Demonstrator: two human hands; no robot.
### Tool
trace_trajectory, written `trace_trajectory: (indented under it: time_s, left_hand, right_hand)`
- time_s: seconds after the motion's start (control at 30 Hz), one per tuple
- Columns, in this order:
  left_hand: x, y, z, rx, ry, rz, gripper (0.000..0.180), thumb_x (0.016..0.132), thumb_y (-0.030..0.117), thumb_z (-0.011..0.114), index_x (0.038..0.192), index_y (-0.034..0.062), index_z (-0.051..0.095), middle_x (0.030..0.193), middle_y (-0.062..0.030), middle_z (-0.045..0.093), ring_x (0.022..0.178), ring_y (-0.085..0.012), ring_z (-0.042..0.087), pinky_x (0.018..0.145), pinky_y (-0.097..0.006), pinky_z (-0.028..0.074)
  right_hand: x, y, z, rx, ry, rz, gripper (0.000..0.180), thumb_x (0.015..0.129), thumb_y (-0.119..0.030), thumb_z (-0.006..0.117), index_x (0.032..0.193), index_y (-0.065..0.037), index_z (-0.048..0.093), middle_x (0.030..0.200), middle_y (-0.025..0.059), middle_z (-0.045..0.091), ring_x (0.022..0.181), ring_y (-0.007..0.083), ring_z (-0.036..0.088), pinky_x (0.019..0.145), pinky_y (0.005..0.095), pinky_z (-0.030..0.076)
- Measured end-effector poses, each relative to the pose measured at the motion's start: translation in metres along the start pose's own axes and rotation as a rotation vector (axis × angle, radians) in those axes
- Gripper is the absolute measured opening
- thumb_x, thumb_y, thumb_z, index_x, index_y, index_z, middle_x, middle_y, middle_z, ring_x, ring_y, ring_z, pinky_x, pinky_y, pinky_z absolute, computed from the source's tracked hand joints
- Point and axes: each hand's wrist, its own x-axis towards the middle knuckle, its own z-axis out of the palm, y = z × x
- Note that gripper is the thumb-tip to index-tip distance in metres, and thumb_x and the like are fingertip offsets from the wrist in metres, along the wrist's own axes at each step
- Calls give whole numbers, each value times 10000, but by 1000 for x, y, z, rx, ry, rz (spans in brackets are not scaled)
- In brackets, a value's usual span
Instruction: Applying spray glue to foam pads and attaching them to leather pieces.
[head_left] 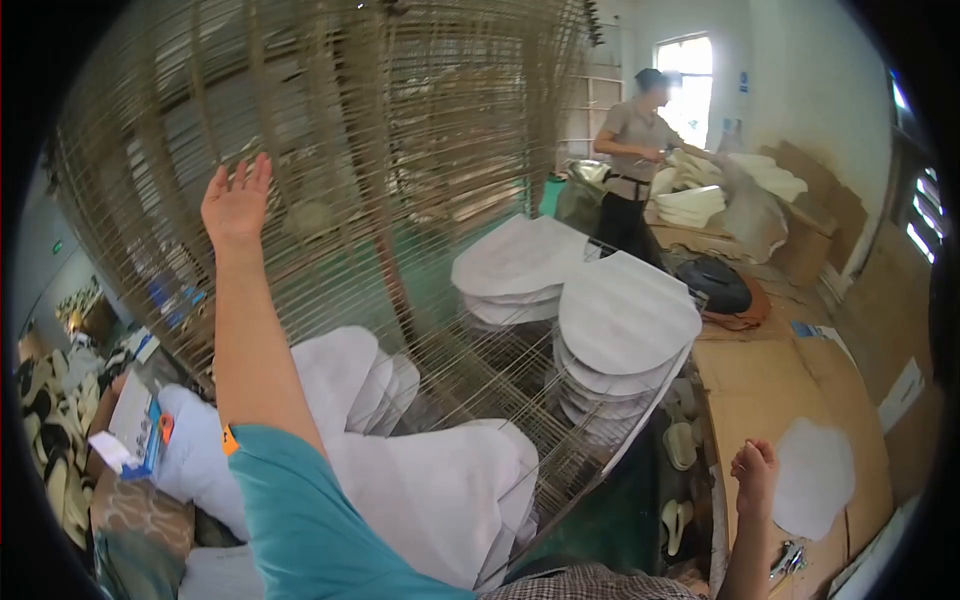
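Note:
My left arm reaches up and forward. My left hand (pixel 238 200) is open at the wire racks (pixel 420 130), palm showing and fingers slightly apart; whether it touches the wires I cannot tell. Low on the right, my right hand (pixel 755 475) has its fingers curled closed, with nothing seen in it. Beside it, a white rounded sheet (pixel 815 478) lies on the cardboard-covered table (pixel 775 385). In front of me, stacked white curved pieces (pixel 625 315) rest on a wire shelf (pixel 480 370), with more white pieces (pixel 425 490) nearer me.
Metal clippers or a similar tool (pixel 788 560) lie on the table near my right forearm. A dark bag-like object (pixel 712 285) sits farther back. Another person (pixel 635 150) stands beyond, at a pile of cream-coloured pieces (pixel 690 200). Boxes and bundles (pixel 135 430) crowd the left.

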Motion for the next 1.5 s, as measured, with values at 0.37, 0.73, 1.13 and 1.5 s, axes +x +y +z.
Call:
trace_trajectory:
  time_s: [0.37, 0.73, 1.13, 1.5]
  left_hand:
    - [42, -71, 45, 510, 228, 49, 634, 879, 110, 497, 1394, 50, 131, 1419, -110, 207, 1197, -408, 363, 960, -472, 401]
    - [-12, -77, 43, 1156, 238, 248, 608, 799, 116, 583, 1344, 34, 327, 1289, -112, 367, 783, -146, 517, 689, -283, 456]
    - [-432, -227, 152, 995, -767, -651, 178, 729, -8, 630, 902, 21, 600, 890, -88, 626, 827, -206, 608, 750, -302, 477]
    - [-477, -461, 185, 655, -639, -933, 52, 764, -20, 577, 813, -2, 570, 850, -109, 634, 803, -179, 614, 736, -282, 481]
  right_hand:
    - [4, -27, -72, -15, 267, -144, 48, 840, -106, 548, 879, -80, 536, 650, 3, 535, 534, 79, 513, 453, 184, 423]
    - [29, -11, -64, -20, 186, -68, 34, 833, -89, 551, 858, -78, 531, 642, 15, 543, 523, 97, 531, 436, 198, 436]
    - [122, 41, -33, 31, -204, 171, 49, 817, -90, 577, 850, -58, 560, 670, 30, 552, 564, 114, 536, 490, 217, 428]
    - [179, 26, -265, 43, 58, 112, 101, 820, -102, 577, 886, -31, 551, 686, 44, 561, 593, 120, 548, 503, 232, 441]
